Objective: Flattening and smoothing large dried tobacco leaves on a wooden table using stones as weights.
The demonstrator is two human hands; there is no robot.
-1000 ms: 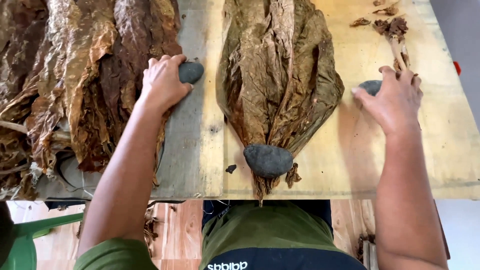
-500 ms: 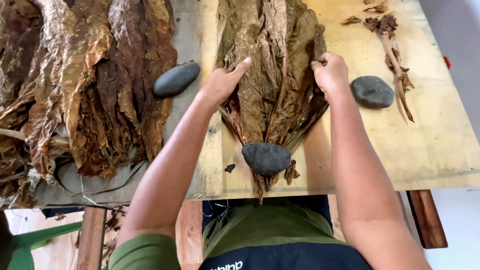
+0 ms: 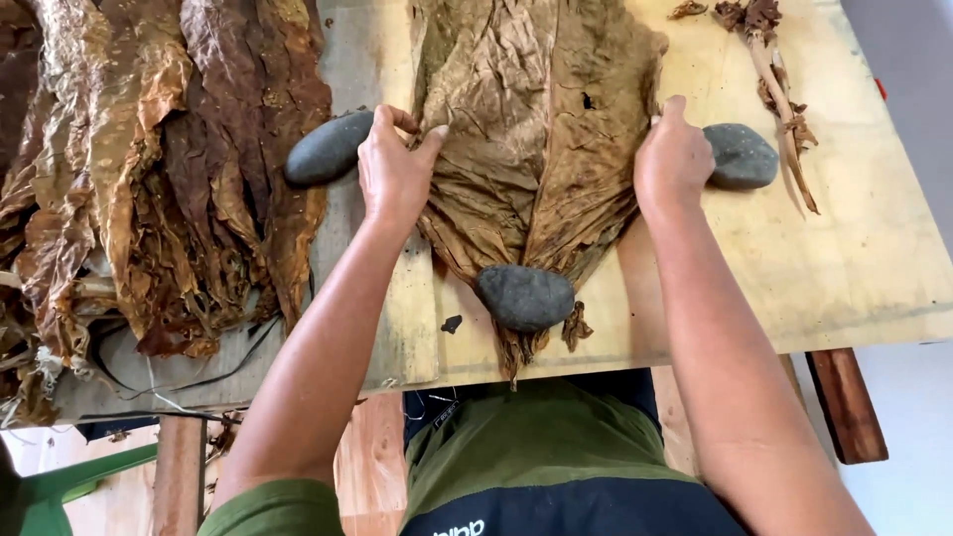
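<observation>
Left of the broad, flattened brown dried leaf (image 3: 536,149) lies a heap of dark crumpled leaves (image 3: 169,179) and an oval grey stone (image 3: 328,147). The left hand (image 3: 395,171) pinches the leaf's left edge between thumb and fingers, while the right hand (image 3: 673,159) presses curled fingers on its right edge (grip underneath hidden). A second grey stone (image 3: 524,296) weighs the leaf's stem end on the pale wooden board (image 3: 844,268), with a third (image 3: 743,155) just right of it.

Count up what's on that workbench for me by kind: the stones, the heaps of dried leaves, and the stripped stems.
Grey stones: 3, left, near edge, right
Dried leaf heaps: 2, spread stack under both hands, darker pile at left
Stripped stem bundles: 1
Total: 6
</observation>
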